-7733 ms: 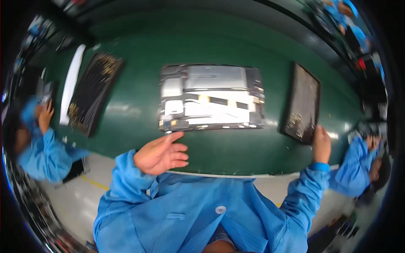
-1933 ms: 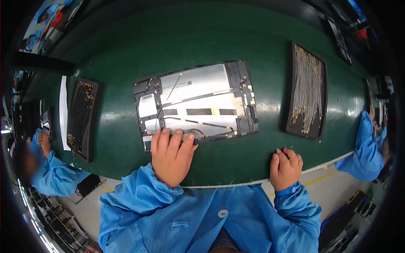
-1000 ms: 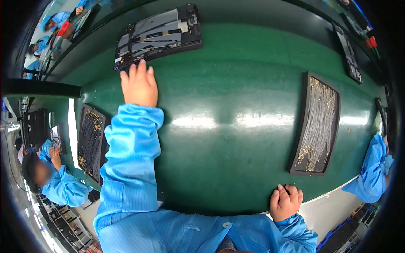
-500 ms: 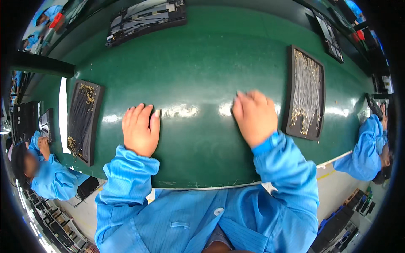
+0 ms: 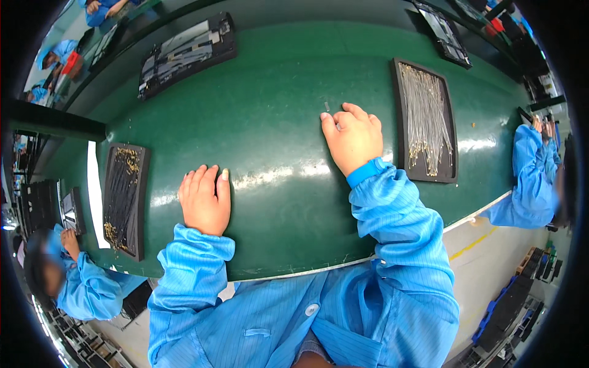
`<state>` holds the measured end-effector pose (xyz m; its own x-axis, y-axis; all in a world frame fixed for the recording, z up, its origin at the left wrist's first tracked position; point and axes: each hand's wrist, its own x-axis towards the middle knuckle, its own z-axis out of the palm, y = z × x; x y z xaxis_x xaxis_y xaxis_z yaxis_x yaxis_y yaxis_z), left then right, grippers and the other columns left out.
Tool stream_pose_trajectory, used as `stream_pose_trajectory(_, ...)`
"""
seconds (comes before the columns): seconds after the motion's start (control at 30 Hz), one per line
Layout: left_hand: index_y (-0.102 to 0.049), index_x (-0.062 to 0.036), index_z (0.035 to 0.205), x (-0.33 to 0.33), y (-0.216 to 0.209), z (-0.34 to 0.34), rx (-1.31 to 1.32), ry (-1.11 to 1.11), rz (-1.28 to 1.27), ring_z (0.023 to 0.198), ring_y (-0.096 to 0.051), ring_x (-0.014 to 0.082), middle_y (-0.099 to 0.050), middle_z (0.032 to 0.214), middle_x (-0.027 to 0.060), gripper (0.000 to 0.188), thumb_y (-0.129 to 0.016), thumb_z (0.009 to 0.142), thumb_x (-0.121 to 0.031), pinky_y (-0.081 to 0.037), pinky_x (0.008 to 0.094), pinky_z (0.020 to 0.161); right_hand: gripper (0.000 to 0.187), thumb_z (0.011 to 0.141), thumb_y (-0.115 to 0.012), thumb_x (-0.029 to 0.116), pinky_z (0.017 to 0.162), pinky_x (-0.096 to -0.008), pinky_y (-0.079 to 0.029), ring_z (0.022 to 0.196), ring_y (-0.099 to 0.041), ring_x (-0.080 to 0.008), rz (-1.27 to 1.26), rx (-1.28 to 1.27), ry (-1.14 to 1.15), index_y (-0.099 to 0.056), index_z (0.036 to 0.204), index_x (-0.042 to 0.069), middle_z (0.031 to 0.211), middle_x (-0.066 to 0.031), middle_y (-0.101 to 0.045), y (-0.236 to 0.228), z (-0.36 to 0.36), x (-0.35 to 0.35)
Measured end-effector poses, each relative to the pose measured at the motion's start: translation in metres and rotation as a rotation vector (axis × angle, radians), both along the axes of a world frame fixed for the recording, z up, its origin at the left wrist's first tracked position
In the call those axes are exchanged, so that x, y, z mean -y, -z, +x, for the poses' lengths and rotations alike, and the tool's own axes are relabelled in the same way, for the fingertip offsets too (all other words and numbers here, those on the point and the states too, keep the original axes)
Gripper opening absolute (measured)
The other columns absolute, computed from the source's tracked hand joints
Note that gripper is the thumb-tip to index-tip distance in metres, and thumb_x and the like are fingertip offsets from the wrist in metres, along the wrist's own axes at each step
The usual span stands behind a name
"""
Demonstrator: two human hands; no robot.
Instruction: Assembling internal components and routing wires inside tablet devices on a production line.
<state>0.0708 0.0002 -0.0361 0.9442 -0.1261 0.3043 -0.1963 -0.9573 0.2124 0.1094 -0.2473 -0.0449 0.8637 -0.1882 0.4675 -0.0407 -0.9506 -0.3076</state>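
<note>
My left hand (image 5: 205, 205) lies palm down on the green tabletop (image 5: 276, 227), fingers stretched out and thumb a little apart, holding nothing. My right hand (image 5: 354, 140) rests on the table farther forward, its fingers curled toward the thumb. A small greyish bit shows between thumb and forefinger, too small to name. Just beyond the thumb tip lies a small grey piece (image 5: 327, 107). To the right of this hand stands a black tray of grey cables (image 5: 426, 119) with gold-coloured ends. Left of my left hand is a black tray of dark cables (image 5: 124, 199), also gold-ended.
At the far left stands a dark tray with flat grey and black parts (image 5: 187, 55); a similar tray (image 5: 440, 34) is at the far right. A white strip (image 5: 95, 193) lies beside the left tray. Co-workers in blue sit at left (image 5: 92, 285) and right (image 5: 524, 178).
The view has turned and shifted slightly. My right hand has moved forward and its fingers have curled; the small grey piece now shows by its thumb. My left hand stays flat.
</note>
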Motion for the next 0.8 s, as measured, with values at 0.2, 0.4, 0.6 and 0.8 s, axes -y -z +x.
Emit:
stream_pose_trajectory(0.2,-0.057,-0.0045,0.090,-0.004,-0.003,0.000,0.014,-0.025,0.021,0.093,-0.048,0.0323,-0.055,0.096,0.0141,0.024,-0.053,0.075,-0.023,-0.032,0.0412,0.088,0.021,0.070,-0.055,0.031,0.075,-0.0388,-0.040,0.086,-0.048,-0.0332,0.094,-0.131,0.099,-0.064,0.069,0.012,0.107,-0.0109,-0.051,-0.006,0.005,-0.011)
stream_pose_trajectory(0.4,-0.058,-0.0046,0.089,-0.004,-0.005,-0.005,0.011,-0.016,0.029,0.092,-0.048,0.0336,-0.055,0.095,0.0144,0.024,-0.052,0.075,-0.024,-0.032,0.0423,0.087,0.022,0.071,-0.054,0.033,0.087,-0.0497,-0.027,0.102,-0.037,-0.0429,0.051,-0.200,0.183,-0.064,0.074,0.014,0.116,-0.0134,-0.044,-0.012,-0.004,-0.012)
stream_pose_trajectory(0.6,-0.057,-0.0036,0.088,-0.002,-0.002,-0.009,-0.014,-0.014,0.000,0.093,-0.047,0.0359,-0.054,0.096,0.0167,0.023,-0.053,0.075,-0.022,-0.032,0.0426,0.086,0.025,0.072,-0.053,0.036,0.091,-0.0496,-0.020,0.107,-0.032,-0.0443,0.150,-0.330,0.175,-0.064,0.074,0.014,0.121,-0.0138,-0.040,-0.013,-0.005,-0.012)
stream_pose_trajectory(0.8,-0.059,-0.0052,0.088,-0.001,-0.003,-0.006,-0.003,-0.017,-0.010,0.093,-0.048,0.0332,-0.055,0.095,0.0143,0.024,-0.053,0.074,-0.023,-0.032,0.0421,0.087,0.026,0.072,-0.052,0.038,0.092,-0.0499,-0.019,0.109,-0.031,-0.0444,0.135,-0.378,0.189,-0.064,0.075,0.015,0.122,-0.0156,-0.038,-0.018,0.000,-0.010)
